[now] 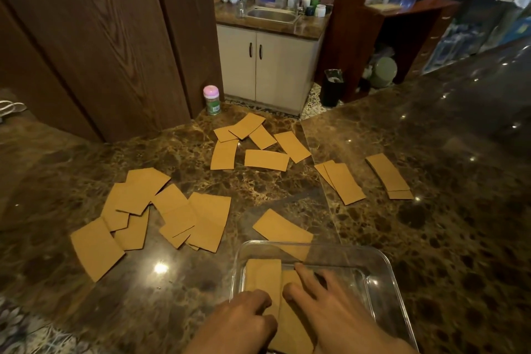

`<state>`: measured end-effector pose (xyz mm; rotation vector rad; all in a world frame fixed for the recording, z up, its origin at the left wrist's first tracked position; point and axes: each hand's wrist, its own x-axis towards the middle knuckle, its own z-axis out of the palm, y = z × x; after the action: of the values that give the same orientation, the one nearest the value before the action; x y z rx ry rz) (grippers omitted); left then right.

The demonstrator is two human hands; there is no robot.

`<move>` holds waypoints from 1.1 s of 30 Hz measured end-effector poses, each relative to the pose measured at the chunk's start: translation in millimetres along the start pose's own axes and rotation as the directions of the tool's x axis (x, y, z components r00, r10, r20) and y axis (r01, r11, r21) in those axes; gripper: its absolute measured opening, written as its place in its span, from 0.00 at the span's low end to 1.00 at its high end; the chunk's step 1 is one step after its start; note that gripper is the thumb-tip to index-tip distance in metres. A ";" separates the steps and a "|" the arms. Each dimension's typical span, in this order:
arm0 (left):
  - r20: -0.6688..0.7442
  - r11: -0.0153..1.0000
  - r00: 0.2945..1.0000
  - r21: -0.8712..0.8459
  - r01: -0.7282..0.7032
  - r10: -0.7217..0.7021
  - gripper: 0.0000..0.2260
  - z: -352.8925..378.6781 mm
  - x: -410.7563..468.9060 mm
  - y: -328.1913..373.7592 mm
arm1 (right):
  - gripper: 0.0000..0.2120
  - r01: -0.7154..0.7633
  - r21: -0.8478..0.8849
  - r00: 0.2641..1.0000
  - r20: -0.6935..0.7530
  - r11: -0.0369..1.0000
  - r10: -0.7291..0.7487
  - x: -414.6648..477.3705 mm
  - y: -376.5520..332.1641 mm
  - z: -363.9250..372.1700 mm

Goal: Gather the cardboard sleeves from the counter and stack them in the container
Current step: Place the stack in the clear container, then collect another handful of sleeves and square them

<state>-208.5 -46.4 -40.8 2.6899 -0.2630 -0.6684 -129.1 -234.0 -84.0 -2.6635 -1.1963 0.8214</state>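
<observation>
A clear square container (382, 264) sits on the dark marble counter near the front edge. Flat brown cardboard sleeves (265, 274) lie inside it. My left hand (247, 316) rests at the container's near left side, fingers curled over the sleeves. My right hand (324, 299) lies flat inside, fingers spread and pressing on the sleeves. Several more sleeves are scattered on the counter: a pile at the left (138, 204), a group at the back (253, 144), one just behind the container (280, 228), and pairs at the right (343, 181) (389, 175).
A pink-lidded jar (212, 99) stands at the counter's back edge by the wooden panel (100, 37). Beyond are a sink cabinet (270, 66), a black bin (332, 87) and shelves (402, 8). The counter continues to the right.
</observation>
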 end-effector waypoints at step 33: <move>-0.312 0.877 0.943 0.413 0.246 -0.117 0.11 25.8 19.6 7.9 | 0.36 0.051 -0.016 0.995 -0.090 0.999 -0.052 -1.2 2.5 -18.0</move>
<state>-204.6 -66.4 -67.3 3.2418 -0.0923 -0.2900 -118.8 -234.4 -69.0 -2.6374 -1.2468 0.6801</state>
